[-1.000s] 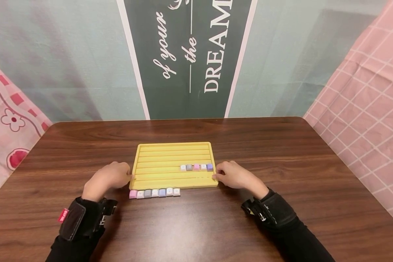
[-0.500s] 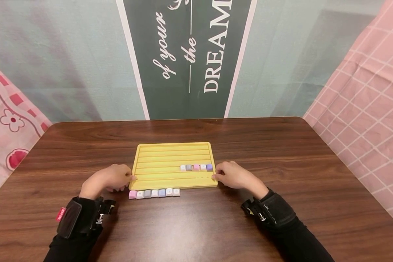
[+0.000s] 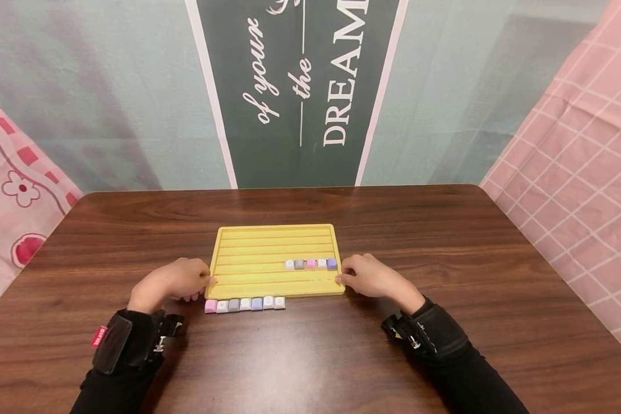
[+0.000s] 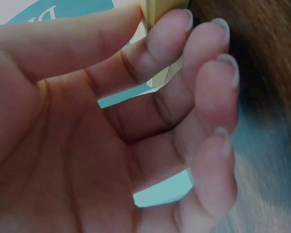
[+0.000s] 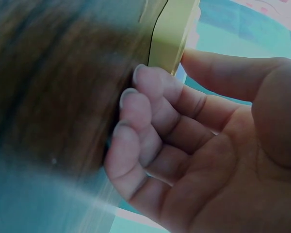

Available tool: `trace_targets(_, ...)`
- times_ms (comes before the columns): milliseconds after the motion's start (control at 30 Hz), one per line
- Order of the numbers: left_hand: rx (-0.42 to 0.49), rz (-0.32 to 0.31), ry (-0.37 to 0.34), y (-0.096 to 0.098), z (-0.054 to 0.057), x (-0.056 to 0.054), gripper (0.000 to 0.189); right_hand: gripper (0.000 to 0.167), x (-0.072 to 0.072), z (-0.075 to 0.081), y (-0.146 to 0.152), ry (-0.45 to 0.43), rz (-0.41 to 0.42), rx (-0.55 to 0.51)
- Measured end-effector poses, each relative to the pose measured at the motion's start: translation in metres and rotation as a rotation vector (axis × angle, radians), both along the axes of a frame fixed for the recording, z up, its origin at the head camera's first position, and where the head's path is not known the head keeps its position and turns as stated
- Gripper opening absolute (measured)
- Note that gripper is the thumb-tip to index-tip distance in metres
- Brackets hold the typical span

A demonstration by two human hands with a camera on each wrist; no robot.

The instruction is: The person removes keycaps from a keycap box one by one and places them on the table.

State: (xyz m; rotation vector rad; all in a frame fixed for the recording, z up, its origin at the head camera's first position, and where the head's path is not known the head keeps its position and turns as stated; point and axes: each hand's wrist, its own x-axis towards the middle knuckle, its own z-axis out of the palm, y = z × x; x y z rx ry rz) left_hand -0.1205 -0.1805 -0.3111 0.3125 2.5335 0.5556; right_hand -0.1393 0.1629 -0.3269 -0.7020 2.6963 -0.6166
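A yellow ridged tray (image 3: 259, 241) lies flat on the table. My left hand (image 3: 178, 277) pinches its left edge near the front corner, thumb on the rim and fingertips low at the side. At the right edge my right hand (image 3: 367, 276) pinches the tray in a similar way. In the right wrist view, the tray's corner (image 5: 172, 39) sits between thumb and index finger, the other fingers curled beside it. On the right half of one tray ledge stand several keycaps (image 3: 311, 264), white, grey, pink and purple. Another row of keycaps (image 3: 245, 304) lies along the tray's front edge.
The brown wooden table (image 3: 419, 230) extends around the tray on all sides. Behind it hangs a pale green cloth with a dark lettered panel (image 3: 295, 115). Pink cloths hang at the left (image 3: 15, 218) and the right (image 3: 590, 161).
My left hand has shifted its hold slightly, its thumb now further over the tray's rim and its lower fingers more visible. The right hand, tray and keycaps stay where they were.
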Motion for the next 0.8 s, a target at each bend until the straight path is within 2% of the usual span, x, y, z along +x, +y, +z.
trace_targets(300, -0.032, 0.024, 0.005, 0.0052, 0.0004, 0.0006, 0.026, 0.026, -0.0002, -0.0009, 0.0002, -0.005, -0.002, 0.004)
trace_targets(600, -0.025, -0.007, 0.026, 0.0027, -0.0010, -0.0001, 0.028, 0.026, -0.0005, 0.0011, -0.0014, -0.034, -0.006, 0.019)
trace_targets(800, -0.024, -0.018, 0.034, 0.0015, -0.0034, -0.0012, 0.029, 0.023, -0.0011, 0.0045, -0.0016, -0.090, -0.030, 0.026)
